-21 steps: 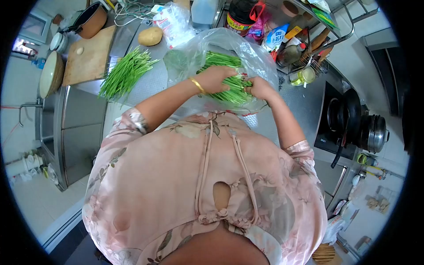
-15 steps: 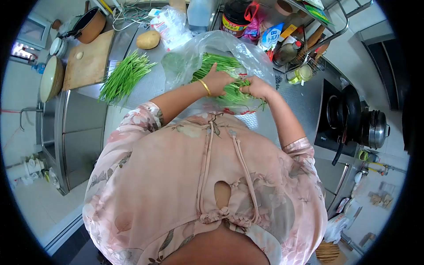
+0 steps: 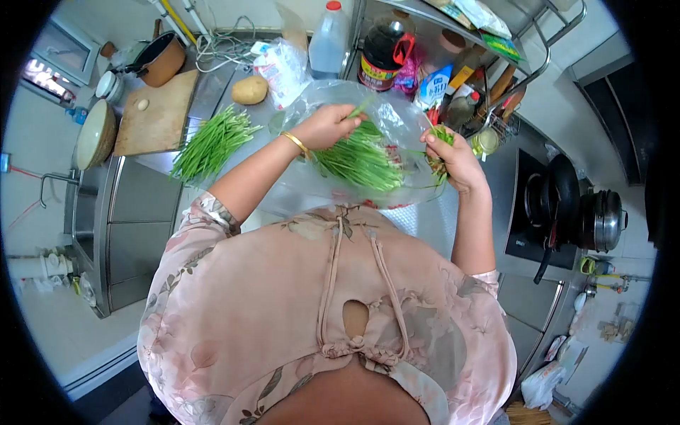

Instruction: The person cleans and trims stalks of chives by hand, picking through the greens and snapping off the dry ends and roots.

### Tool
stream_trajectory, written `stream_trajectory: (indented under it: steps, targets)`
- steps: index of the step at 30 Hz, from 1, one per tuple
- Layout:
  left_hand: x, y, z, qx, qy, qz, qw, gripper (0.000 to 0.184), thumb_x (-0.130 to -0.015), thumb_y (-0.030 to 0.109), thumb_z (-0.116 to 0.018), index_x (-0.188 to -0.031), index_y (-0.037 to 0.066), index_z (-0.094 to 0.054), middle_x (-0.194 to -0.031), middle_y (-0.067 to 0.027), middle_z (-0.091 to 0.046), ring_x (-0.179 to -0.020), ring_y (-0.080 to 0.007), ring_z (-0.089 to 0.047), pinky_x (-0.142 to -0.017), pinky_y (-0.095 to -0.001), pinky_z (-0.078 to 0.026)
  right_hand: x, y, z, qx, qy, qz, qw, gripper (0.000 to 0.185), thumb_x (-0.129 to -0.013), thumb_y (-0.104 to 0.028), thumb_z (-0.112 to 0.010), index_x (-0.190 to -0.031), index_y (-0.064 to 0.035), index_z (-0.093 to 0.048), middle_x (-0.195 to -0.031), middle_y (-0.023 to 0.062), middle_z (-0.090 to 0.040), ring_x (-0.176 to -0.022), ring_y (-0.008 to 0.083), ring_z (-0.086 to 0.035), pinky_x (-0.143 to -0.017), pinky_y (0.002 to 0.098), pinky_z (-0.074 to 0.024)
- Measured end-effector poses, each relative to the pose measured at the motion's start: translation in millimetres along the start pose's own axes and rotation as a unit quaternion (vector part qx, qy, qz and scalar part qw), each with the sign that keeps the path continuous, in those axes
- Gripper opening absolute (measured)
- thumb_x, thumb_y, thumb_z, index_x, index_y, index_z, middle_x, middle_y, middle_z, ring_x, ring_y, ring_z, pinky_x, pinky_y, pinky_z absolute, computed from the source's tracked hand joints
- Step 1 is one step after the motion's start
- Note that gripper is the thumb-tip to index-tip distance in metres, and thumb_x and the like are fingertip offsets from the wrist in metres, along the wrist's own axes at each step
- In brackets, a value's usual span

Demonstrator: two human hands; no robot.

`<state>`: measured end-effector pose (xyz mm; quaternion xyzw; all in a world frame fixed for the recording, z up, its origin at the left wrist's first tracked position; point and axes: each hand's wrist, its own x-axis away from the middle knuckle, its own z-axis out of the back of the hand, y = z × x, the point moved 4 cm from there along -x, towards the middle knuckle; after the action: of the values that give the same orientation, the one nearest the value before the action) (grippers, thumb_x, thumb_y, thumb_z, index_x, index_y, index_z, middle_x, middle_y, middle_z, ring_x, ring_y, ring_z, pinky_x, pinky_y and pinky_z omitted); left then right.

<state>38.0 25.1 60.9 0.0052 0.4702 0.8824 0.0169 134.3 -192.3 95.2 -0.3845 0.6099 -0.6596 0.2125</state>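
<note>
My left hand [image 3: 329,127], with a gold bangle at its wrist, is closed around a few garlic chives, whose green tips stick out above the fingers. My right hand [image 3: 455,157] grips a small crumpled clump of leafy scraps [image 3: 438,150] at the right side of the clear plastic bag [image 3: 294,185]. Between the two hands a loose bunch of garlic chives [image 3: 365,166] lies on the spread bag. Another neat pile of garlic chives [image 3: 212,145] rests on the counter to the left, apart from both hands.
A potato [image 3: 250,91] and a white plastic bag [image 3: 281,69] sit behind the chives. The cutting board [image 3: 157,117] is at the left. Along the back stand a jug [image 3: 329,42] and a dark jar [image 3: 383,57] below a metal rack. Pans [image 3: 559,188] occupy the stove at right.
Both hands have lifted from the chives and moved apart, the left one up and leftward, the right one to the right. The clump now shows in the right hand.
</note>
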Motion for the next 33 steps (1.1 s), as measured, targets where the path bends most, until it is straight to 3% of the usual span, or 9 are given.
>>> stream_trajectory:
  steps: [2,6,17,21,22,25,26,30,33]
  targets:
    - [-4,15,17,0.241,0.011,0.041,0.969,0.026,-0.089,0.023,-0.046,-0.103,0.002,-0.053,-0.080,-0.0054,-0.056,-0.079,-0.0157,-0.055,-0.071,-0.0282,-0.043,1,-20,-2,-0.032,-0.011,0.008,0.999,0.012,-0.082,-0.018,-0.057,-0.085,-0.0063,-0.057,-0.068,-0.0034,-0.049,-0.060,0.0043,-0.040,-0.057,0.0185,-0.0338]
    - [-7,64,53,0.388,0.005,-0.002,0.922,0.036,-0.091,0.022,-0.041,-0.119,0.000,-0.042,-0.084,-0.0053,-0.055,-0.079,-0.0147,-0.054,-0.071,-0.0256,-0.044,-8,-57,-10,-0.006,-0.016,0.056,0.998,0.015,-0.083,-0.019,-0.057,-0.086,-0.0051,-0.055,-0.069,-0.0035,-0.050,-0.062,0.0049,-0.042,-0.057,0.0186,-0.0341]
    - [-6,105,81,0.346,-0.025,0.035,0.937,0.030,-0.091,0.026,-0.041,-0.109,0.003,-0.049,-0.073,-0.0015,-0.051,-0.064,-0.0109,-0.052,-0.061,-0.0296,-0.050,-57,-139,-75,0.118,-0.058,0.260,0.956,0.019,-0.077,-0.017,-0.064,-0.084,-0.0011,-0.057,-0.072,0.0005,-0.057,-0.064,0.0073,-0.049,-0.056,0.0232,-0.0407]
    - [1,108,83,0.321,-0.038,0.067,0.944,0.028,-0.090,0.024,-0.042,-0.106,0.003,-0.051,-0.069,-0.0019,-0.051,-0.059,-0.0110,-0.051,-0.056,-0.0282,-0.048,-74,-134,-77,0.146,-0.075,0.243,0.956,0.019,-0.076,-0.015,-0.063,-0.084,0.0022,-0.059,-0.070,0.0013,-0.058,-0.065,0.0075,-0.049,-0.061,0.0242,-0.0418]
    - [3,107,85,0.319,-0.042,0.072,0.944,0.028,-0.090,0.023,-0.042,-0.106,0.002,-0.051,-0.068,-0.0023,-0.051,-0.058,-0.0111,-0.051,-0.055,-0.0278,-0.047,-76,-134,-73,0.164,-0.072,0.249,0.952,0.021,-0.076,-0.016,-0.062,-0.086,0.0022,-0.058,-0.074,0.0052,-0.058,-0.069,0.0120,-0.053,-0.064,0.0266,-0.0424]
    - [9,103,92,0.260,-0.094,0.086,0.957,0.029,-0.090,0.021,-0.042,-0.104,-0.003,-0.050,-0.070,-0.0048,-0.056,-0.053,-0.0126,-0.052,-0.054,-0.0271,-0.046,-74,-149,-53,0.357,0.068,0.359,0.860,0.026,-0.077,-0.021,-0.060,-0.087,0.0025,-0.056,-0.086,0.0152,-0.056,-0.079,0.0229,-0.055,-0.067,0.0317,-0.0420]
    - [10,101,94,0.236,-0.113,0.092,0.961,0.029,-0.090,0.021,-0.042,-0.104,-0.004,-0.050,-0.070,-0.0053,-0.057,-0.052,-0.0130,-0.053,-0.054,-0.0272,-0.046,-73,-155,-42,0.409,0.113,0.398,0.813,0.027,-0.078,-0.023,-0.060,-0.087,0.0025,-0.055,-0.086,0.0135,-0.058,-0.076,0.0201,-0.055,-0.067,0.0314,-0.0425]
    - [14,98,107,0.282,-0.086,0.113,0.949,0.031,-0.091,0.021,-0.037,-0.102,-0.004,-0.051,-0.073,-0.0069,-0.059,-0.061,-0.0153,-0.059,-0.057,-0.0288,-0.050,-67,-157,-4,0.099,0.117,0.254,0.955,0.020,-0.084,-0.022,-0.054,-0.090,-0.0032,-0.053,-0.085,0.0055,-0.061,-0.071,0.0125,-0.053,-0.065,0.0270,-0.0427]
    - [12,100,115,0.334,-0.066,0.109,0.934,0.031,-0.091,0.022,-0.037,-0.104,-0.004,-0.049,-0.077,-0.0089,-0.060,-0.062,-0.0167,-0.060,-0.059,-0.0296,-0.052,-58,-151,-12,0.034,0.027,0.234,0.971,0.015,-0.086,-0.020,-0.052,-0.091,-0.0056,-0.050,-0.074,0.0011,-0.055,-0.065,0.0085,-0.048,-0.058,0.0216,-0.0378]
